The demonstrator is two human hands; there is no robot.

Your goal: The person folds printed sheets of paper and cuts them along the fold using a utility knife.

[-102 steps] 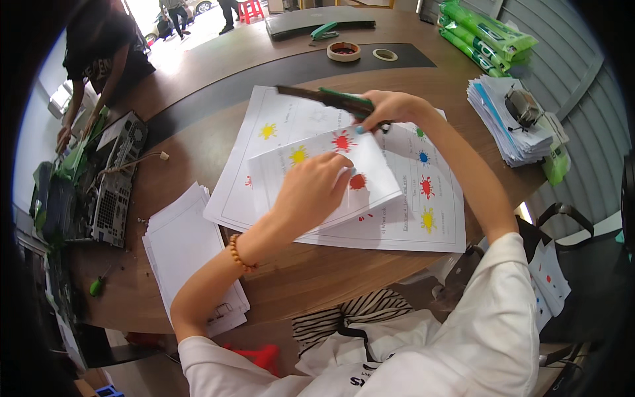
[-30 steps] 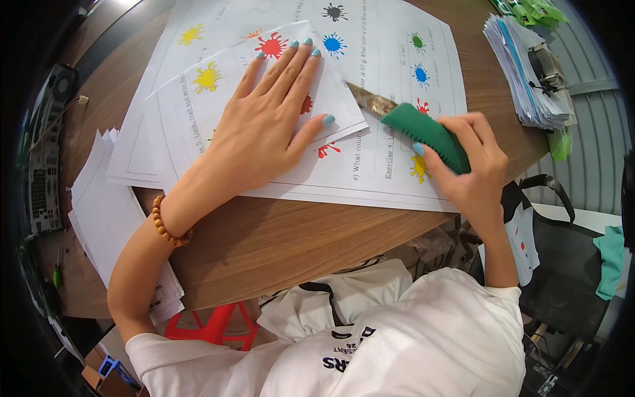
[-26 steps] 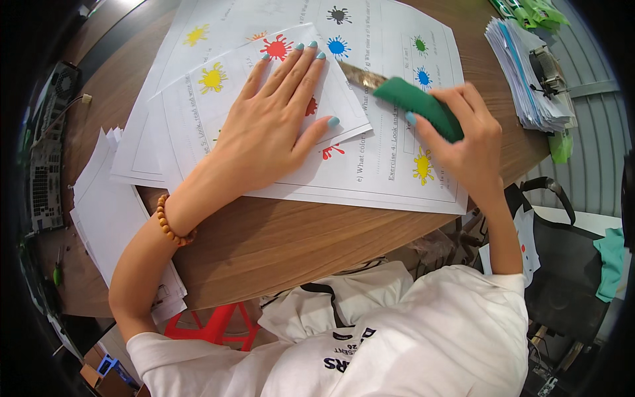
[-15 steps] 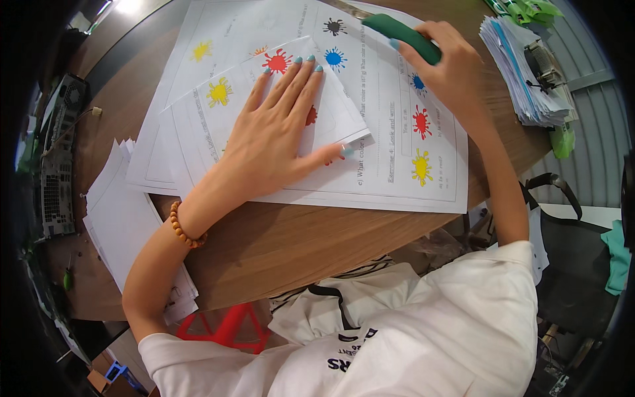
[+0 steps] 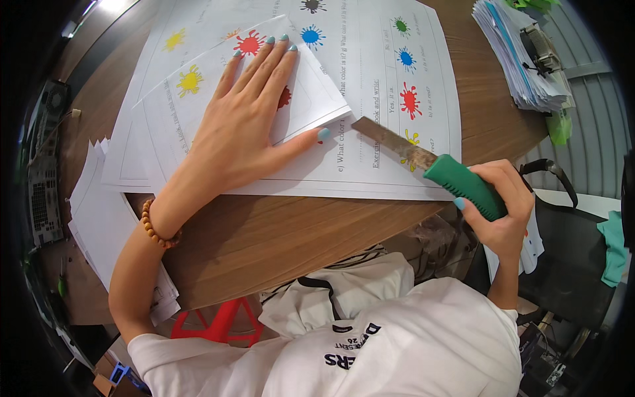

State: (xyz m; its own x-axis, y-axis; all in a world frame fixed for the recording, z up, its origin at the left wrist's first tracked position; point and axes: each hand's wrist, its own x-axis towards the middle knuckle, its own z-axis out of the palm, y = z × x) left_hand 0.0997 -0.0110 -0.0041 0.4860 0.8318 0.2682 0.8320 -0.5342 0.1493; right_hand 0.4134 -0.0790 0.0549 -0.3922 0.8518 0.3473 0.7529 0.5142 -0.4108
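The left hand (image 5: 241,129), spread flat, partly hides a printed sheet (image 5: 312,92); the right hand (image 5: 509,215) grips a green-handled knife (image 5: 456,177).

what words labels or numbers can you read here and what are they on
Located, but not copied out:
Large worksheet: black printed lines running sideways, some legible, others too small.
Top sheet under the left hand: small print, too blurred to read.
White shirt: dark lettering and a small number, upside down, partly lost in folds.
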